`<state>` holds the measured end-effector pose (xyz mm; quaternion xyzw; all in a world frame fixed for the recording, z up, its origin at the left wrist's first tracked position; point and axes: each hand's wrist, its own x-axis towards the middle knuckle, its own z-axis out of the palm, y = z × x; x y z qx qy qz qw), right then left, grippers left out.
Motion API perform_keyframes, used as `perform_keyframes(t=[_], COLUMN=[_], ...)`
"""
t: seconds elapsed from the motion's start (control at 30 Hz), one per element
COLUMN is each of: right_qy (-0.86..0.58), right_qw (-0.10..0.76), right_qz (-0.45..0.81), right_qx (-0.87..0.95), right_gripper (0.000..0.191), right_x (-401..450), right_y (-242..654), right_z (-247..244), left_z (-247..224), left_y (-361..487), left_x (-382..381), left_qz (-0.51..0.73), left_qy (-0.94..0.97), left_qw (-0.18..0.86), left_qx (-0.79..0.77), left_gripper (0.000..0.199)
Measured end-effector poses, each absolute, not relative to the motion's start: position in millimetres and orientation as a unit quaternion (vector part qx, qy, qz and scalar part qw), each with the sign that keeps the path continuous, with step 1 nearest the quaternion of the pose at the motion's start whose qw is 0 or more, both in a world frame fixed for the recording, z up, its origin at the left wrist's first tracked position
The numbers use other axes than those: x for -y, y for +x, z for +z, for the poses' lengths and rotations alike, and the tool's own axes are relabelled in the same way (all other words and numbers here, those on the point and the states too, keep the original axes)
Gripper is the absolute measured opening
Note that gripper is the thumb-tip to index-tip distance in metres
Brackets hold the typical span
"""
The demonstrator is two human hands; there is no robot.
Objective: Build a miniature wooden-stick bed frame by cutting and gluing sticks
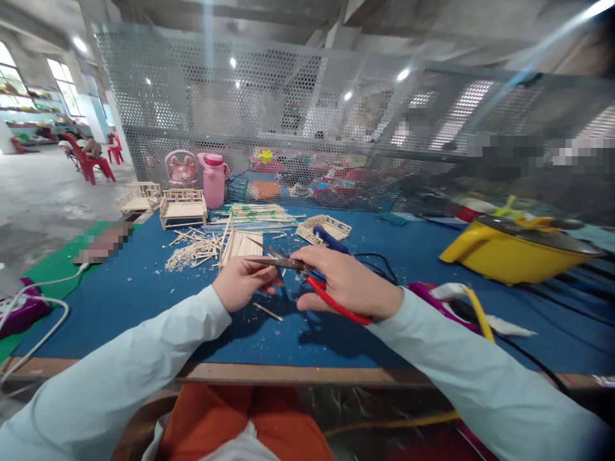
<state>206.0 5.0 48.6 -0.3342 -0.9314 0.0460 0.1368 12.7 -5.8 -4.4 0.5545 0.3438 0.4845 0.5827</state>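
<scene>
Red-handled scissors (pixel 334 301) are gripped in my right hand (pixel 348 275), their metal blades spread apart and pointing left. My left hand (pixel 245 282) is beside the lower blade, its fingers pinched together. Whatever those fingers hold is too small or hidden to make out. Just behind the blades lies a flat panel of wooden sticks (pixel 240 246). A short loose stick (pixel 268 312) rests on the blue table between and below my hands. Behind my right hand a blue glue gun (pixel 329 238) leans over a small stick-built frame (pixel 339 225).
Stick offcuts (pixel 192 250) are heaped to the left. Two miniature stick-built beds (pixel 183 208) stand behind them, near a pink bottle (pixel 214 182). At right are a yellow pot (pixel 504 250), a purple power strip (pixel 432 298) and cables. A perforated metal screen (pixel 230 115) closes the back.
</scene>
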Motion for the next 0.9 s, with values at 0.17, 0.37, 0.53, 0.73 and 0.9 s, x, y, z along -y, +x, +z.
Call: perform_keyframes(t=[0.17,0.37,0.53,0.73,0.9], right_qy=[-0.333,-0.326,-0.325,-0.370,-0.376], right_qw=[0.119,0.135,0.140,0.226,0.423], right_qz=[0.004,-0.049,-0.071,0.051,0.276], right_qx=[0.936,0.934,0.932,0.900,0.777], right_gripper=[0.064,0.061,0.051,0.038,0.032], right_x=[-1.1,1.4,2.3,-0.9,-14.6], right_y=[204.1,203.8,207.1,203.4,184.0], right_z=[54.5,52.1,45.7,34.2,28.9], left_z=[-2.2,-1.1,-5.7,-6.2,-6.4], left_y=[13.0,11.6,13.4,14.5,13.0], left_x=[8.6,11.7,10.0,4.7,2.7], left_qz=[0.505,0.502,0.498,0.491,0.501], left_qy=[0.581,0.606,0.583,0.558,0.534], left_qw=[0.538,0.507,0.543,0.582,0.599], left_qx=[-0.343,-0.352,-0.342,-0.330,-0.324], left_gripper=[0.032,0.024,0.025,0.030,0.058])
